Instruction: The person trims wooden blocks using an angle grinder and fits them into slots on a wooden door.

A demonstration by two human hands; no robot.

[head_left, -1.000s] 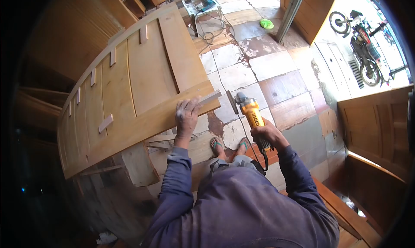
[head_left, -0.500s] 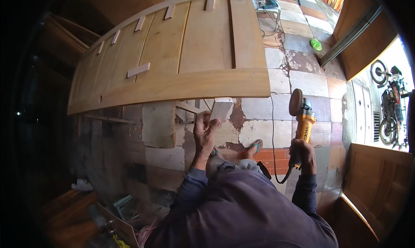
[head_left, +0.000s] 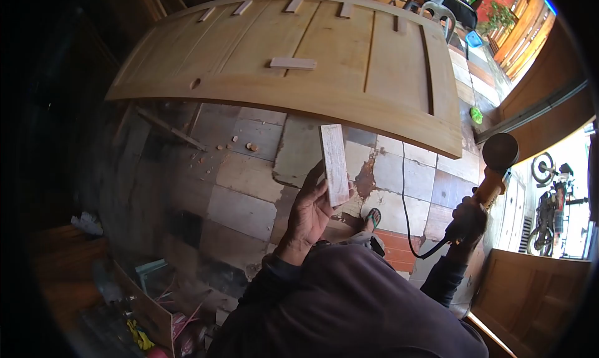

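Observation:
My left hand [head_left: 310, 211] is closed round the lower end of a small, pale wood block [head_left: 336, 161], its broad face turned up toward me. In my right hand [head_left: 468, 219] is an orange angle grinder [head_left: 490, 191], gripped by its body. The grinder's round sanding disc [head_left: 500, 151] points up and away, apart from the block. Beyond both hands lies a large panelled wooden door [head_left: 249, 99], raised above the floor. One small wood strip [head_left: 293, 63] rests on its middle, and several others lie along its far side.
The grinder's black cord [head_left: 407, 214] hangs over the tiled floor [head_left: 243, 208]. Another wooden panel [head_left: 530, 292] stands at lower right, with a motorcycle [head_left: 552, 202] outside. A box of odds and ends [head_left: 150, 314] sits at lower left. Round wood bits [head_left: 251, 147] lie under the door.
My view has swung left. My left hand has turned the wood block so its broad face shows. My right hand has moved the grinder further right and tilted it, with the disc face turned.

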